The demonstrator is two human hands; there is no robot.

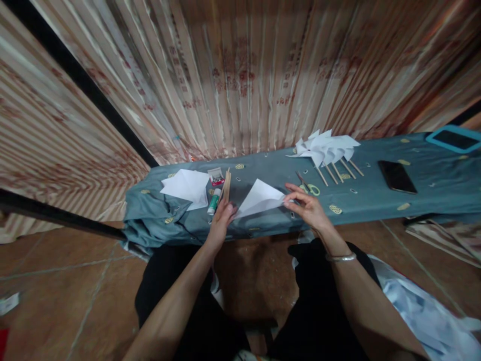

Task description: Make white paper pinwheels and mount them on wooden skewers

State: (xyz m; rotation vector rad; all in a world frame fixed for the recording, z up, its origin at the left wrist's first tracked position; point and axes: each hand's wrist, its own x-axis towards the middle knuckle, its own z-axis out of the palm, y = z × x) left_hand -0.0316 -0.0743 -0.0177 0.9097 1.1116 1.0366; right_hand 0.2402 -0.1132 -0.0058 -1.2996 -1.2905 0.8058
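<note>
Between my two hands is a white sheet of paper (260,196), folded to a triangle with its peak pointing away from me. My left hand (224,214) pinches its left corner, close to a bundle of thin wooden sticks (226,184) and a green glue stick (214,201). At the right corner, my right hand (303,204) grips the paper between thumb and fingers. Just beyond that hand lie scissors (310,188) with green handles. Several white paper pinwheels (326,148) on wooden sticks rest at the back, right of centre.
A stack of white paper (186,186) and a small open box of pins (216,176) lie on the left. To the right are a black phone (397,176) and a blue-framed tablet (456,139). A curtain (240,75) hangs behind the cloth-covered bench (368,200).
</note>
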